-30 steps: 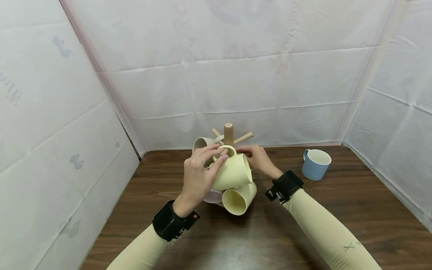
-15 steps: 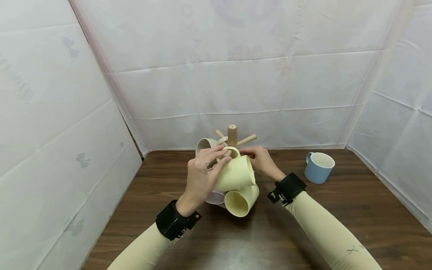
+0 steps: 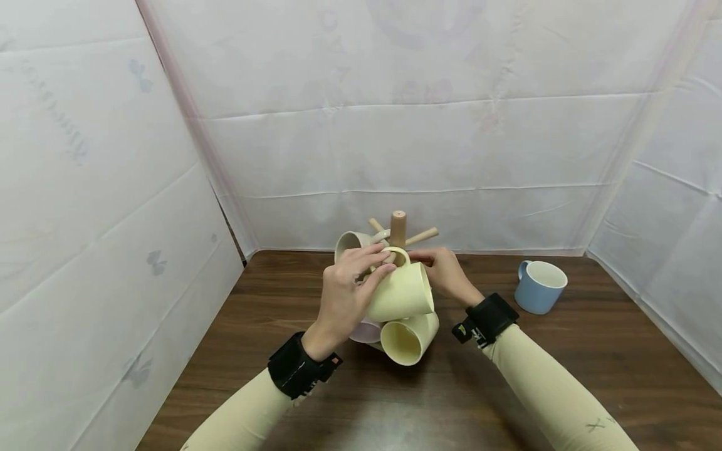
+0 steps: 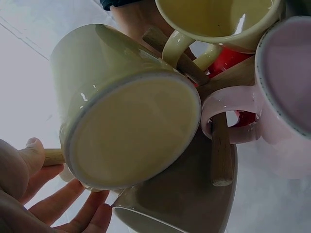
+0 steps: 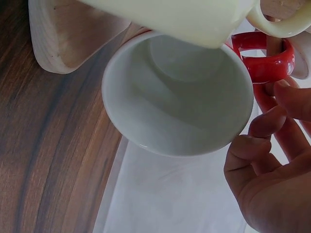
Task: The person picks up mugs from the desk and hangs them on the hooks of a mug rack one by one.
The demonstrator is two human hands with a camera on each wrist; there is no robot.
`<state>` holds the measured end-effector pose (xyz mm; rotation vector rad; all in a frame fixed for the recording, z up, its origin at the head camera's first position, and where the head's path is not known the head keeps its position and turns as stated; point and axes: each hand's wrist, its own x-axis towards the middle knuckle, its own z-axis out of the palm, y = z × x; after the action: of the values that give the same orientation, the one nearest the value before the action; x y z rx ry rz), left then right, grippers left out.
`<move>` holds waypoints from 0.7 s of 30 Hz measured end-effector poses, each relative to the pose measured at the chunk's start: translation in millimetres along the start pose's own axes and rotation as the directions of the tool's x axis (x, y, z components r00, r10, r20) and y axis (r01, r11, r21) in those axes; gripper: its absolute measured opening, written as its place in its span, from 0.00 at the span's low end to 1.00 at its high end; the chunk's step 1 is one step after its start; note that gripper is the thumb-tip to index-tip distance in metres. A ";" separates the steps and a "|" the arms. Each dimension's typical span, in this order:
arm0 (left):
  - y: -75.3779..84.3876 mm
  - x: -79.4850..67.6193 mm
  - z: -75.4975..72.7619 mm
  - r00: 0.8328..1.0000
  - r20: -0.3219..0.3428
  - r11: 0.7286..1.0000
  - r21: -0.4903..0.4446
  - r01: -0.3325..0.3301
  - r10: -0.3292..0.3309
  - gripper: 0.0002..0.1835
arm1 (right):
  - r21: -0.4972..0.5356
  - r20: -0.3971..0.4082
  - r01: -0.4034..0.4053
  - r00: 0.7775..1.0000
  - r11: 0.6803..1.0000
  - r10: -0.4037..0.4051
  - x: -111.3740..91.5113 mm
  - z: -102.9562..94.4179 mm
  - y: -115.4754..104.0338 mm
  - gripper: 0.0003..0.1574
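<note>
A wooden mug tree [image 3: 398, 228] stands mid-table with several mugs on its pegs. My left hand [image 3: 345, 289] reaches in from the left, thumb and fingers around a peg tip [image 4: 53, 157] beside the handle of the upper pale yellow mug [image 3: 402, 292]. In the left wrist view this mug's base faces the camera. Behind the tree, my right hand [image 3: 447, 274] has its thumb and fingertips at the handle of a red mug [image 5: 268, 67] with a white inside. A peg passes through that handle. The yellow mug hides most of the red mug in the head view.
A second yellow mug [image 3: 403, 344] and a pink mug [image 4: 286, 121] hang low on the tree. A greyish-white mug [image 3: 351, 242] hangs at its upper left. To the right, a blue mug [image 3: 538, 293] stands upright on the dark wooden table [image 3: 271, 300]. White sheeted walls surround it.
The head view has turned slightly, so everything sits a little farther right in it. Both hands keep the same places on the tree and mugs.
</note>
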<state>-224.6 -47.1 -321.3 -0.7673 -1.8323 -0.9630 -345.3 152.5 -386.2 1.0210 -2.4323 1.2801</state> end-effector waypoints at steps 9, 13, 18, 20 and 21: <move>-4.9 3.8 3.3 1.000 -0.025 0.999 -0.043 0.009 -0.010 0.13 | -0.027 -0.052 -0.079 0.996 0.996 0.078 -14.5 -16.1 2.1 0.10; 2.0 9.8 -2.1 0.999 -0.036 0.998 -0.055 0.024 -0.026 0.13 | -0.088 -0.075 -0.028 0.997 0.996 0.021 -19.8 -19.9 0.1 0.09; 9.2 17.3 -8.2 0.999 -0.025 0.997 -0.062 0.041 -0.043 0.10 | -0.145 -0.133 -0.045 0.991 0.988 0.026 -29.9 -25.4 -2.2 0.09; 7.6 18.3 -9.3 0.999 -0.017 0.997 -0.062 0.050 -0.052 0.10 | -0.157 -0.152 -0.052 0.988 0.986 0.028 -33.8 -27.0 -3.2 0.09; 7.5 19.4 -10.0 0.998 -0.014 0.996 -0.066 0.055 -0.056 0.10 | -0.157 -0.158 -0.052 0.987 0.986 0.027 -35.8 -27.7 -3.7 0.10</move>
<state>-222.1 -49.8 -298.5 -0.7494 -1.8242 -1.0670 -319.9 190.2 -384.1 0.8036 -2.4020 1.1086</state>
